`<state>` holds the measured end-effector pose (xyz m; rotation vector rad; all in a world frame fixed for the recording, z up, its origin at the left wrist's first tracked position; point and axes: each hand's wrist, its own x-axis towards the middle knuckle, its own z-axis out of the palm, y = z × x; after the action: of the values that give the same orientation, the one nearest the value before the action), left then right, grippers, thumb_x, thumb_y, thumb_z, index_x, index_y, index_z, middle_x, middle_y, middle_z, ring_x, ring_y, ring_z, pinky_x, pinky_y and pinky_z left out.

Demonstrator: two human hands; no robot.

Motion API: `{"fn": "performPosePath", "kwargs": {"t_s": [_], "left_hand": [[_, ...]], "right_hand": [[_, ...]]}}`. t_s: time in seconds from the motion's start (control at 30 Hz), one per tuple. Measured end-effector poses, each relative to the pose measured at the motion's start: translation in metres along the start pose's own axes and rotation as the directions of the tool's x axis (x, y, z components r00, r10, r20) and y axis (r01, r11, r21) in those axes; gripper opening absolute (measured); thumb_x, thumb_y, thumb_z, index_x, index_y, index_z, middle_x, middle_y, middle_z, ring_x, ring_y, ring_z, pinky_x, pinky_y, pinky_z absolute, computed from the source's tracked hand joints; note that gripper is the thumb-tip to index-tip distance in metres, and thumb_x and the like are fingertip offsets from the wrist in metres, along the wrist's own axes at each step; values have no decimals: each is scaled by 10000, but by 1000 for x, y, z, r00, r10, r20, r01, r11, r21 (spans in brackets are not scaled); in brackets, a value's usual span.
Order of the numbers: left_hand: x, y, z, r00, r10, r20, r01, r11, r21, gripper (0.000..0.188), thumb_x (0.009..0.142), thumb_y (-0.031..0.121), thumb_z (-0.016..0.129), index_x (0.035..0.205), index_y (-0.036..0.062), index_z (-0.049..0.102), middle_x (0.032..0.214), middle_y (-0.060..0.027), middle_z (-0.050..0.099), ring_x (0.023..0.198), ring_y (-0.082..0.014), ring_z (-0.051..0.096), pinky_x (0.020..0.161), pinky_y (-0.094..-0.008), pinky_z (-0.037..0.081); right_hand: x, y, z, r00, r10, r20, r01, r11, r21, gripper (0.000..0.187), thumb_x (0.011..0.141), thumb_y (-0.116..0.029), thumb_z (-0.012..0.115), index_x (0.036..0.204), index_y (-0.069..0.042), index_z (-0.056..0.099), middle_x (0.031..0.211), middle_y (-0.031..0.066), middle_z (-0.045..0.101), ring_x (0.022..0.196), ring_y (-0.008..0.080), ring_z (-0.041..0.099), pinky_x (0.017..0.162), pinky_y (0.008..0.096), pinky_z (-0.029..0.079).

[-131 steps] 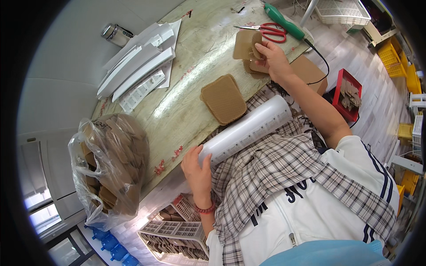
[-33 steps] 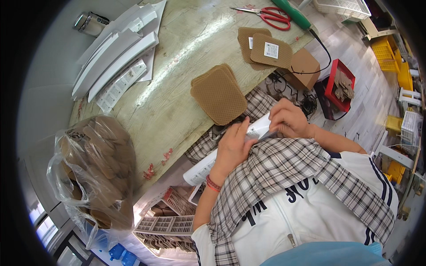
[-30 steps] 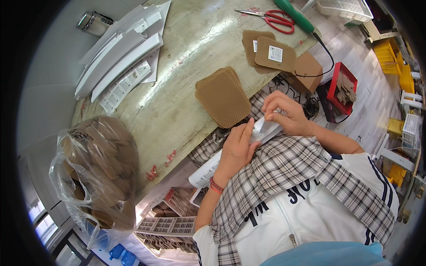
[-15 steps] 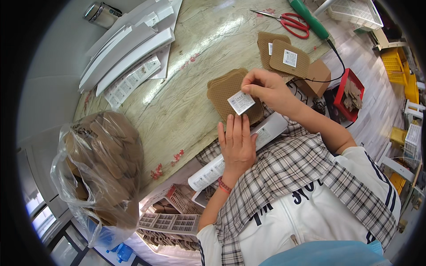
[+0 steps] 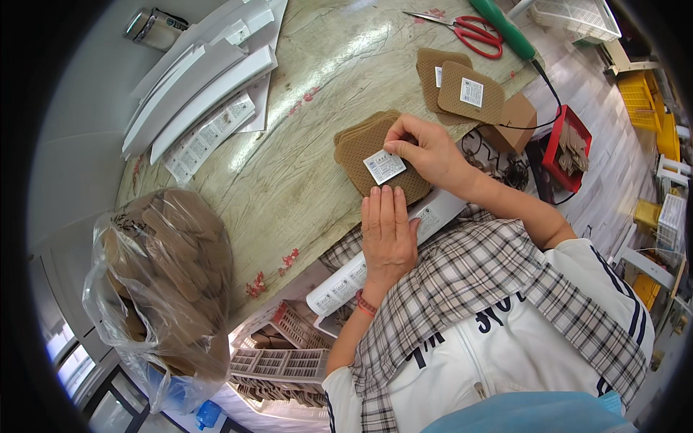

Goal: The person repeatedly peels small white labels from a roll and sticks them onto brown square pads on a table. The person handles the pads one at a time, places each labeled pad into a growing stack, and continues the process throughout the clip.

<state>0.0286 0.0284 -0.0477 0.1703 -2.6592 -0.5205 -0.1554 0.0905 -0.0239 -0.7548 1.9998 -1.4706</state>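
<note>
A stack of brown textured pads with rounded corners (image 5: 351, 154) lies at the table's near edge. On the top pad sits a white printed square label (image 5: 385, 167). My right hand (image 5: 426, 154) pinches the label's upper right corner between thumb and fingertips. My left hand (image 5: 389, 229) lies flat with its fingers stretched out, the fingertips on the pad just below the label. Under that hand a white roll of labels (image 5: 338, 287) rests across my lap. Farther right, two pads overlap, and the upper labelled pad (image 5: 473, 92) carries a white label near its middle.
Red-handled scissors (image 5: 478, 36) and a green tool with a black cord (image 5: 505, 30) lie at the far right. White curved strips and label sheets (image 5: 209, 137) cover the far left. A plastic bag of brown pieces (image 5: 162, 281) stands left, a red box (image 5: 567, 148) right.
The label has come down from a raised tilt onto the top pad, shifting slightly left with my right hand. My left hand stays nearly in place.
</note>
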Motion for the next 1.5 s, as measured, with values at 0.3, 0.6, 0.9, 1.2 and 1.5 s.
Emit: {"fn": "performPosePath", "kwargs": {"t_s": [0.3,0.6,0.9,1.2,1.5], "left_hand": [[-1,0,2,1000,-8,-22,7,1000,-28,654,809,117,762,1384,-67,510,1404,-244,454,1329,-441,451,1114,-532,388],[4,2,-2,999,-25,39,25,1000,3,780,810,175,755,1470,-50,407,1519,-271,373,1363,-409,417,1140,-516,340],[7,6,-5,993,-64,103,58,996,62,787,812,206,748,1480,-35,409,1547,-205,382,1396,-351,373,1181,-508,254],[5,3,-2,991,-53,123,35,989,143,764,823,258,738,1457,-40,433,1549,-191,385,1386,-330,382,1191,-512,203],[7,7,-4,991,-72,115,56,988,142,787,816,247,750,1480,-11,416,1552,-176,384,1404,-316,355,1192,-500,189]], "right_hand": [[-4,-1,3,998,-41,-43,38,997,-71,113,917,-117,683,937,-16,636,797,25,643,727,83,563,645,256,468],[-8,1,6,975,-197,-100,171,960,-222,113,896,-104,691,935,-15,633,832,113,659,738,218,648,665,329,511],[-9,3,8,928,-346,-141,283,897,-339,123,863,-102,710,912,-38,618,835,120,634,722,293,648,621,367,510],[-8,2,14,843,-525,-117,387,742,-548,376,806,-56,720,1164,-53,604,863,90,615,757,267,652,620,347,522],[-1,20,-6,881,-345,-322,253,922,-294,279,902,-90,633,1179,-63,607,1045,135,565,884,295,647,734,371,549]]}}
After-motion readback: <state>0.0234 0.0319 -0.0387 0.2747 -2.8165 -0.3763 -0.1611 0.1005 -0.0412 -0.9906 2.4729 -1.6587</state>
